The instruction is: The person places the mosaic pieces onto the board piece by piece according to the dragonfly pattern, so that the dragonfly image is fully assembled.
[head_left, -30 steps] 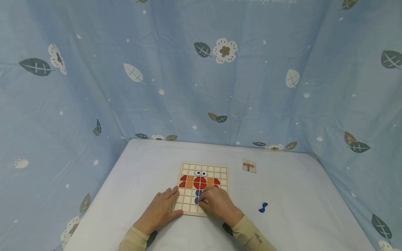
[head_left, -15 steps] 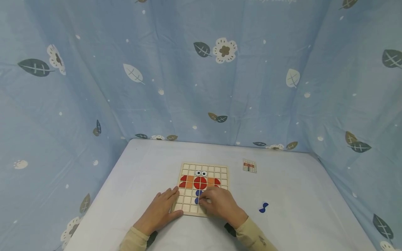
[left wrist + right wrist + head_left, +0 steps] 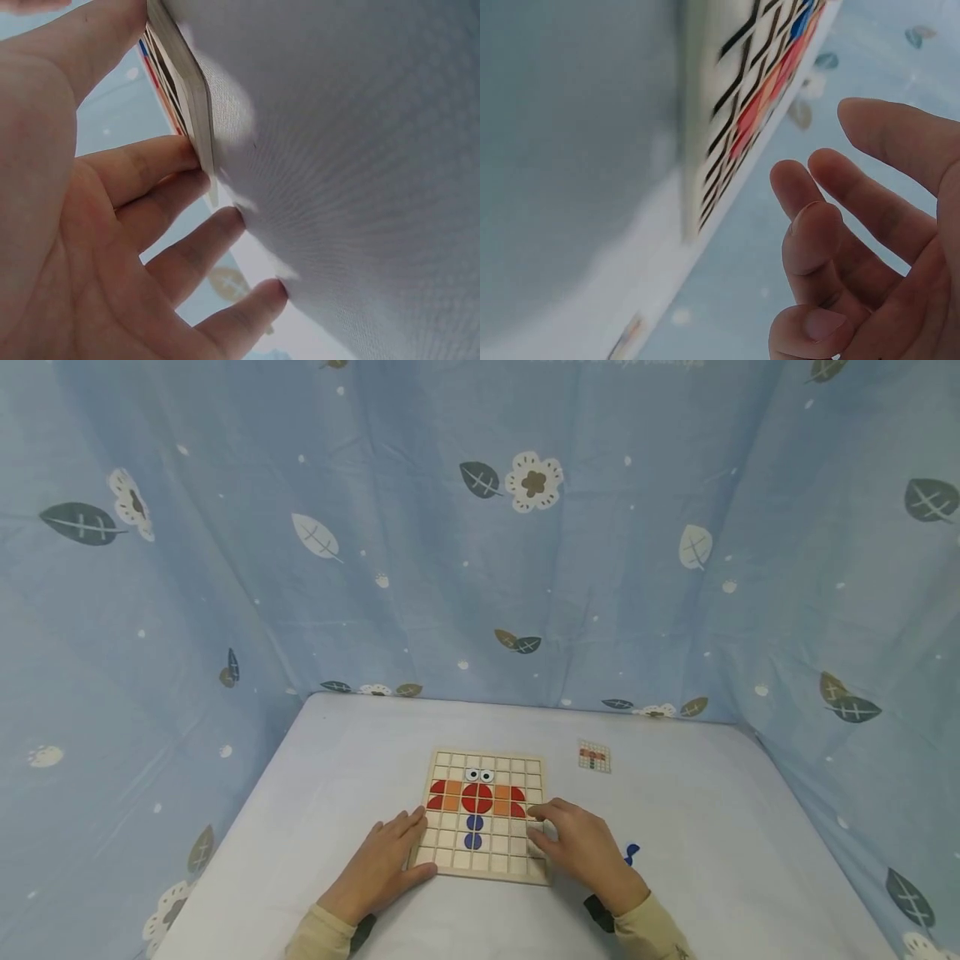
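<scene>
A wooden grid board (image 3: 517,863) lies on the table. Set in its cells are two eye pieces (image 3: 480,775), a red circle (image 3: 470,798) of quarter pieces, orange squares (image 3: 452,796), red quarter pieces (image 3: 517,810) at both sides and two blue circles (image 3: 470,842) of half pieces below. My left hand (image 3: 378,867) rests at the board's lower left corner, fingers spread, thumb along the near edge; in the left wrist view fingertips (image 3: 184,152) touch the board's side. Over the board's right edge, my right hand (image 3: 581,843) holds nothing, thumb and fingers apart and loosely bent.
Two loose blue half pieces (image 3: 633,849) lie right of the board, partly behind my right hand. A small pattern card (image 3: 594,757) lies farther back on the white table (image 3: 675,793). Blue patterned cloth (image 3: 420,568) surrounds the table's back and sides.
My right hand has let go of a blue half piece at the lower blue circle and moved right to the board's edge, uncovering both blue circles. My left hand stays in place.
</scene>
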A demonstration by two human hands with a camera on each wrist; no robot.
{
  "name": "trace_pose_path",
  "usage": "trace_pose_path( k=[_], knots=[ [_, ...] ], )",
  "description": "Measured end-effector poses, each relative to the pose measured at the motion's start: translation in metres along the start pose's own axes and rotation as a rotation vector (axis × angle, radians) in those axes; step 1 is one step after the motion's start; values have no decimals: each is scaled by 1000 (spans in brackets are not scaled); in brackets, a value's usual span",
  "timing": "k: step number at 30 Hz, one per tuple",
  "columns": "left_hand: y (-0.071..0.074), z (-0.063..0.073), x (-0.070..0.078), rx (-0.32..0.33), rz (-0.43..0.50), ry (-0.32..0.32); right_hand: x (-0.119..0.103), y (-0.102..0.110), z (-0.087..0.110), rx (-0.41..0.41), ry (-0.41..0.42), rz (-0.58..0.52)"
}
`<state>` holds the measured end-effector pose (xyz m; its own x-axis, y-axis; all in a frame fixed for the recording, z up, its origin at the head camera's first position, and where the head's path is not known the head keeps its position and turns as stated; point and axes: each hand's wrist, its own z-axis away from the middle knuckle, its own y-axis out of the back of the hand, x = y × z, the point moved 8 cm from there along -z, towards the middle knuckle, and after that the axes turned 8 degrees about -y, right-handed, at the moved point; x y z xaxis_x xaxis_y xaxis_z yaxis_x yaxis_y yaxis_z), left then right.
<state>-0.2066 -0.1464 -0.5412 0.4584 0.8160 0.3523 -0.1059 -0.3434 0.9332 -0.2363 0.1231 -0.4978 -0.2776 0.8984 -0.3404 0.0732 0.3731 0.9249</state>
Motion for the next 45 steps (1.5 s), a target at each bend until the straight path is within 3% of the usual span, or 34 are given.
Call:
trace_pose_path(
  k=[7,16,22,34,45],
  knots=[
    [0,1,0,1,14,1,46,17,10,58,-102,-8],
    [2,2,3,12,2,-22,103,28,30,-5,-288,0],
    [2,2,3,1,-4,-13,127,35,47,-17,-342,6],
    [2,3,2,15,4,-19,148,33,60,-122,-425,43],
    [2,2,2,14,4,-20,148,31,58,-117,-389,26]
  ],
)
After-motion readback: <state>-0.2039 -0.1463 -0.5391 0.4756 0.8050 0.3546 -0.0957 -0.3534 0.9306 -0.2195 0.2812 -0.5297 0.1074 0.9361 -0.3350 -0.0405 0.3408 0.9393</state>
